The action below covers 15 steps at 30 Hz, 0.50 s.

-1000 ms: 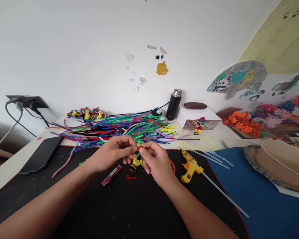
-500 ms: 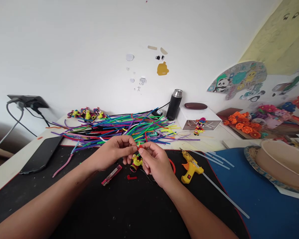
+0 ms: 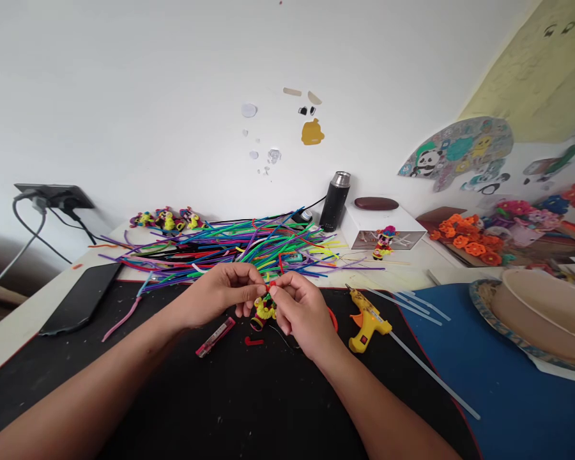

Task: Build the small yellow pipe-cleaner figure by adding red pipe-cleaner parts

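Above the black mat [image 3: 211, 402], my left hand [image 3: 227, 291] and my right hand [image 3: 299, 310] meet fingertip to fingertip. Both pinch a small red fuzzy piece [image 3: 272, 285] with bits of yellow and green beside it. Just below, between the hands, is a small yellow and purple fuzzy figure [image 3: 263, 311], partly hidden by my fingers. A short red piece [image 3: 253, 342] and a pink lighter [image 3: 215, 337] lie on the mat near my left hand. The yellow glue gun [image 3: 367, 322] rests right of my right hand.
Colourful pipe cleaners [image 3: 230, 243] are heaped behind the mat. A black phone [image 3: 81, 297] lies left. At the back stand a black flask [image 3: 335, 203] and a white box [image 3: 383, 223] with a finished figure [image 3: 384, 243] before it. A large bowl [image 3: 546, 313] sits right, beyond glue sticks [image 3: 436, 374].
Both hands stay nearly in place, with the right fingertips shifted very slightly. More of the red piece shows between the fingertips.
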### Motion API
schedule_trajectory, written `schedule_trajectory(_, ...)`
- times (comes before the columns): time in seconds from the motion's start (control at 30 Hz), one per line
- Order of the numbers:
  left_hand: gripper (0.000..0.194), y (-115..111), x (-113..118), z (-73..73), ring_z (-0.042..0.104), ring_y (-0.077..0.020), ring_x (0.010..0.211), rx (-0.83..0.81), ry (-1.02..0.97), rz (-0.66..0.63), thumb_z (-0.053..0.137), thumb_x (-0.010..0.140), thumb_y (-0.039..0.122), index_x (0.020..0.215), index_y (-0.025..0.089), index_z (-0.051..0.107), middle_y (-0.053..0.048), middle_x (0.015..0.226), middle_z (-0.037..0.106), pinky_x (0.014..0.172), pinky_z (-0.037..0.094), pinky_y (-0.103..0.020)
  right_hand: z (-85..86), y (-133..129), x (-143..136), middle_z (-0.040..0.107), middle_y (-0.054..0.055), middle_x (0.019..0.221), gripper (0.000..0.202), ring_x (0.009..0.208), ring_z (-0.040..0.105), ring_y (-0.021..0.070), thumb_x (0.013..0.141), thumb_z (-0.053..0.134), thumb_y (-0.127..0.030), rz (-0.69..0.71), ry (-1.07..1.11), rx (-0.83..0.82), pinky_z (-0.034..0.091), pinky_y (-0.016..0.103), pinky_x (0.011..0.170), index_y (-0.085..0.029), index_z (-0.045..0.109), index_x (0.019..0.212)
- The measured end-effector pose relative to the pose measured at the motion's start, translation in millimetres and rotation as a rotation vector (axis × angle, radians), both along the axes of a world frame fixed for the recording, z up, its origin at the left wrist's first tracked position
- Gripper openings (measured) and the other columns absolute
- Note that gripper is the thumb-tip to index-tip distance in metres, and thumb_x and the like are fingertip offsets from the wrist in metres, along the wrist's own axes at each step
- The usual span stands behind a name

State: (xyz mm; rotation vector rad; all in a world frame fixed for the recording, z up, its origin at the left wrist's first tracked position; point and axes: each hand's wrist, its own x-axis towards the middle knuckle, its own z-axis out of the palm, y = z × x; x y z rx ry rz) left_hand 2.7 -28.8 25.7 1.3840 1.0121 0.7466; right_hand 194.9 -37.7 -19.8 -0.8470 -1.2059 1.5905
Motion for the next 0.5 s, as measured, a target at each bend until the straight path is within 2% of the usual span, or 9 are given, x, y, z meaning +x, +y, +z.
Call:
schedule_trajectory(0.27, 0.035, 4.3, 2.6, -7.7, 0.067, -0.0110, 0.055, -0.024, -0.207, 0.047, 0.091, 0.079, 0.044, 0.088, 0.014, 0.075, -0.002, 0.071, 0.075, 0.049, 0.053, -0.017, -1.9, 1.9, 0.5, 0.049, -0.012, 0.048, 0.030, 0.031, 0.037, 0.0049, 0.085, 0.074, -0.045, 0.011, 0.039, -0.046, 0.022, 0.019, 0.035, -0.021, 0.056, 0.084)
schedule_trajectory(0.5, 0.034, 6.8, 1.0, -20.6, 0.069, -0.0121, 0.053, -0.180, -0.335, 0.018, 0.094, 0.076, 0.037, 0.091, 0.013, 0.076, -0.004, 0.072, 0.076, 0.045, 0.053, -0.016, 0.5, 1.1, 0.2, 0.050, -0.012, 0.048, 0.029, 0.031, 0.037, 0.0048, 0.085, 0.075, -0.044, 0.017, 0.063, -0.065, 0.022, 0.018, 0.035, -0.021, 0.058, 0.084)
